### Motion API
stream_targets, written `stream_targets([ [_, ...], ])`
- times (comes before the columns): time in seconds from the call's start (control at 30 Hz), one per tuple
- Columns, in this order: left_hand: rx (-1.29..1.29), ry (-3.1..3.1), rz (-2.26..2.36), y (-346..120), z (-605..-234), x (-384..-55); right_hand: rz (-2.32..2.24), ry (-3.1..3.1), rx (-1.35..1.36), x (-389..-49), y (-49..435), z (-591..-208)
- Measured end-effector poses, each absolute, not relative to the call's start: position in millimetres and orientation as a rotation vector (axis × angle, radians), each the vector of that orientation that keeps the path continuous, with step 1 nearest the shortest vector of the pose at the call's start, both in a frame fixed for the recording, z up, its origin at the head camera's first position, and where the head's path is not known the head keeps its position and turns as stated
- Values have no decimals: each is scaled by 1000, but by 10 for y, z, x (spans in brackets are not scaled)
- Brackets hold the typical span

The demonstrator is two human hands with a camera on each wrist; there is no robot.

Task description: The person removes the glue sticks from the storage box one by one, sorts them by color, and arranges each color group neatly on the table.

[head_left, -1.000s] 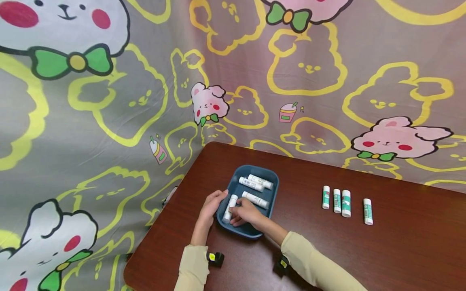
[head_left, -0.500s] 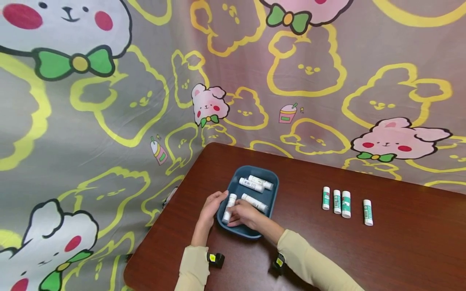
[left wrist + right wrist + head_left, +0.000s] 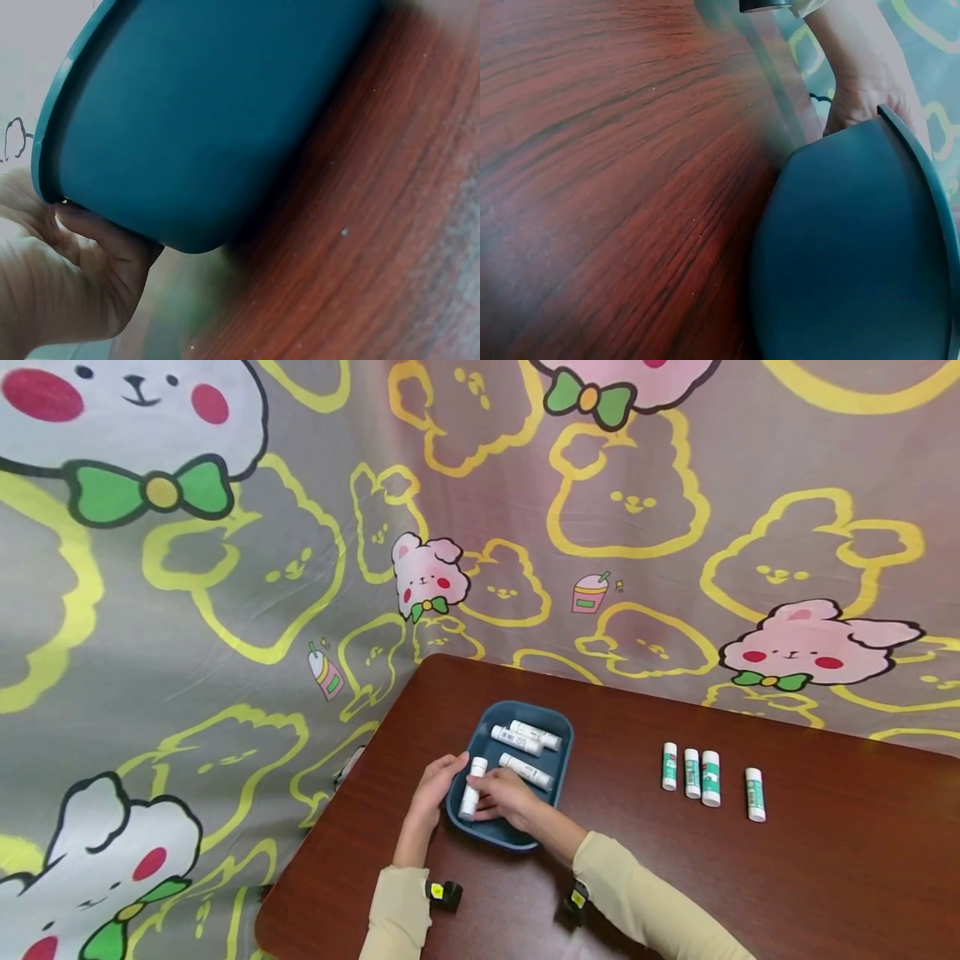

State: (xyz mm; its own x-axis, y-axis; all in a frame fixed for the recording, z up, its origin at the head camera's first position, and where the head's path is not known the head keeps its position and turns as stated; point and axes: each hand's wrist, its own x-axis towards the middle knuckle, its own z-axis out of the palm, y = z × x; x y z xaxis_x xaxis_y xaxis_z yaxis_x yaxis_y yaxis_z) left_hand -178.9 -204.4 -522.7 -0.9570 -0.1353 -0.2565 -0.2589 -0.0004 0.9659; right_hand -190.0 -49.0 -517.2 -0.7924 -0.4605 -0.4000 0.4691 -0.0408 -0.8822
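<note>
On the left side of the blue tray [image 3: 564, 760], my left hand [image 3: 435, 785] grips the wall and rim. The left wrist view shows its fingers [image 3: 105, 229] curled against the outer wall under the rim. Inside the tray, my right hand [image 3: 506, 797] pinches a white glue stick [image 3: 477, 767] near the left wall; part of the stick is behind the fingers. Another white glue stick [image 3: 527, 772] lies just beyond that hand. Two more, one glue stick [image 3: 516, 741] partly over the other [image 3: 551, 741], lie at the far end. The right wrist view hides the right hand.
Several white glue sticks with green labels stand or lie to the right on the brown table [image 3: 615, 827]: a close group with a wide glue stick [image 3: 711, 779], and a lone glue stick [image 3: 755, 795] farther right. A patterned curtain [image 3: 637, 510] borders the table's back and left.
The right hand's fingers have shifted onto the leftmost glue stick and now grip it. That stick's far end has risen slightly. The left hand stays at the tray.
</note>
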Motion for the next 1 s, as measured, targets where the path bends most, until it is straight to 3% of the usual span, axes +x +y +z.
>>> stream_targets([
  [0.43,-455,2149,2134,-2038,-5297,-1814,-2019,1566,-15,-1891,-276,-5027],
  [1.0,-457,2129,2136,-2041,-5249,-1783,-2111,1461,29,-1987,347,-4777],
])
